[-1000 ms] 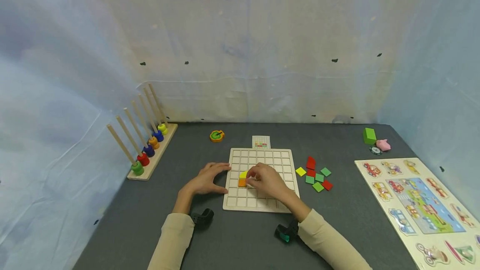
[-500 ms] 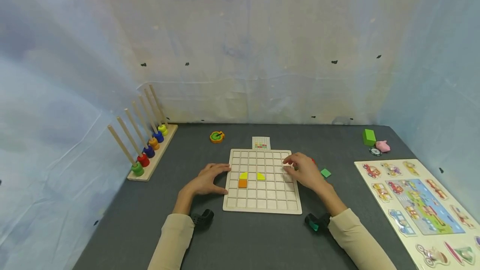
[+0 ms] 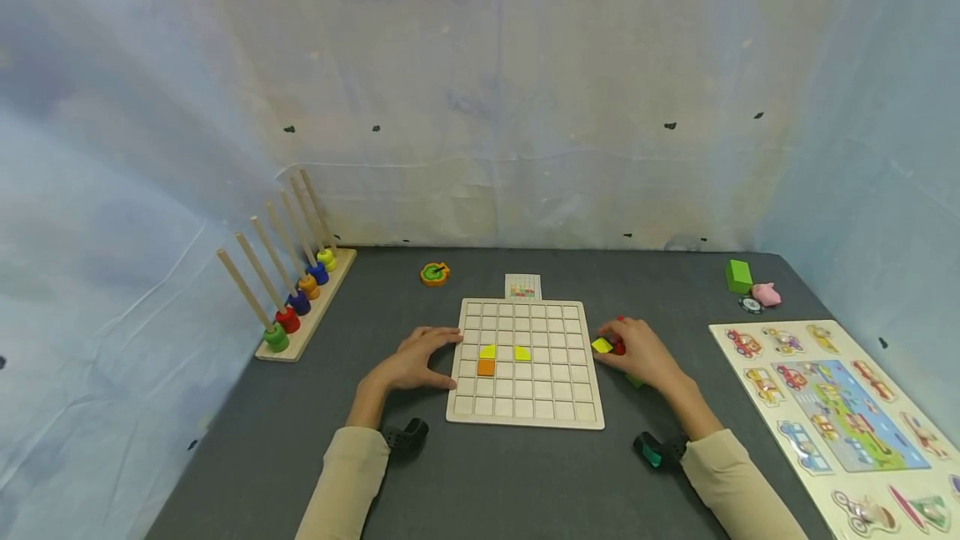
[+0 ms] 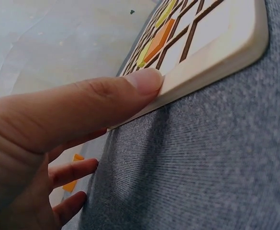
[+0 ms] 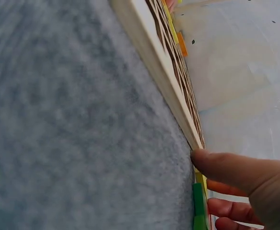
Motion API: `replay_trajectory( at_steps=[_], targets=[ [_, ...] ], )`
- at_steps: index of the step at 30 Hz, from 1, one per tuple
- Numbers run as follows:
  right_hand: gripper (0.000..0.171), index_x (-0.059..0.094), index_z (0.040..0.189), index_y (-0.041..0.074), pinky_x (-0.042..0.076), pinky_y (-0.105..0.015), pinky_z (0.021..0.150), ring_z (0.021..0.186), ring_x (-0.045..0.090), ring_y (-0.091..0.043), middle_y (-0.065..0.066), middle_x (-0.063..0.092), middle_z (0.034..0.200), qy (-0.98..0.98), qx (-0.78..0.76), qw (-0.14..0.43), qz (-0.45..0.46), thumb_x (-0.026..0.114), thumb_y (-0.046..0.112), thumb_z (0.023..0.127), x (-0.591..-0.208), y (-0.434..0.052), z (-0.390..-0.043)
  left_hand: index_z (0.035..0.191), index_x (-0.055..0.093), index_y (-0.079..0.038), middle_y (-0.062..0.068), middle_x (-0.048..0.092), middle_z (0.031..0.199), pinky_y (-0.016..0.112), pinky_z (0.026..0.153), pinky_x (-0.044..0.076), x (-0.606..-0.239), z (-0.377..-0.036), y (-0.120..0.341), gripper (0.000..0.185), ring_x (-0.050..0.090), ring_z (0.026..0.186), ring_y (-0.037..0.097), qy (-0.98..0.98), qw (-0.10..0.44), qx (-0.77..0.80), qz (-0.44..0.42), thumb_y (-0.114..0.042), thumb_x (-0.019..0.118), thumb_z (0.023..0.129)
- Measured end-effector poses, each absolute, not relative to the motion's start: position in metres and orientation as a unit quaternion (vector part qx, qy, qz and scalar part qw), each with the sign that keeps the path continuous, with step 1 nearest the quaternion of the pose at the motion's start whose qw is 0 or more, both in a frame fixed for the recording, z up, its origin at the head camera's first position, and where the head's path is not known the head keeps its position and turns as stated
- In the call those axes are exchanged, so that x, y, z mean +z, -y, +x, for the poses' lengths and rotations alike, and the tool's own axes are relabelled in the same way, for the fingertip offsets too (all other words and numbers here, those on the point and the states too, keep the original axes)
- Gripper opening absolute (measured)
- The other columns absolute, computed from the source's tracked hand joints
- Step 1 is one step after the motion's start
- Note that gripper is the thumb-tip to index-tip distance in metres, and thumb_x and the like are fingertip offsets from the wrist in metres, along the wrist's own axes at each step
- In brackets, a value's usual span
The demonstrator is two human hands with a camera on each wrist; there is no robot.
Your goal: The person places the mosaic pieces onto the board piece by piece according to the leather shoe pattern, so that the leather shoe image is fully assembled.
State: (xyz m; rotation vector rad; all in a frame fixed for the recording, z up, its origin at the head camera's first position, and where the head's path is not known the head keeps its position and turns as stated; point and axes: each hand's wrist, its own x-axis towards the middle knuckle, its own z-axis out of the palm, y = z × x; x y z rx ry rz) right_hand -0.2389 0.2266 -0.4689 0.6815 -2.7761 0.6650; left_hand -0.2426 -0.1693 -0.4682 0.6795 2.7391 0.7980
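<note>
A wooden grid board lies on the dark table. It bears one orange square tile and two yellow corner-cut pieces, a left one and a right one. My left hand rests spread at the board's left edge, its thumb touching the rim. Just off the right edge, my right hand pinches a yellow square tile between thumb and fingers at opposite edges. Red pieces and green tiles lie under and beside that hand, partly hidden.
A small pattern card touches the board's far edge. A peg stacker with coloured rings stands at left, and a small orange-green toy at back. At right are a picture puzzle, green block and pink pig.
My right hand has let go of a yellow corner-cut piece on the board and moved right to the loose tiles, taking hold of the yellow square. The left hand has stayed put.
</note>
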Motion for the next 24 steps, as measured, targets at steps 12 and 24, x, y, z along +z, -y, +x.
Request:
replay_trajectory(
  at_steps=[12,24],
  targets=[
    [0.027,0.067,0.103,-0.004,0.044,-0.037,0.067,0.075,0.054,-0.022,-0.011,0.062,0.087,0.935,0.25,0.09,0.235,0.071,0.006,0.078,-0.459,-0.214,-0.241,0.138,0.047,-0.017,0.0,0.037,0.146,0.054,0.104,0.025,-0.467,-0.242,0.169,0.078,0.027,0.132,0.028,-0.928,0.106,0.272,0.232,-0.038,0.08,0.071],
    [0.028,0.068,0.105,0.004,0.046,-0.033,0.073,0.085,0.056,-0.022,-0.007,0.063,0.095,0.884,0.3,0.081,0.349,0.074,0.008,0.078,-0.457,-0.149,-0.228,0.139,0.046,-0.017,0.0,0.037,0.146,0.056,0.104,0.024,-0.468,-0.242,0.168,0.079,0.026,0.133,0.029,-0.928,0.105,0.273,0.232,-0.039,0.08,0.071]
  ],
)
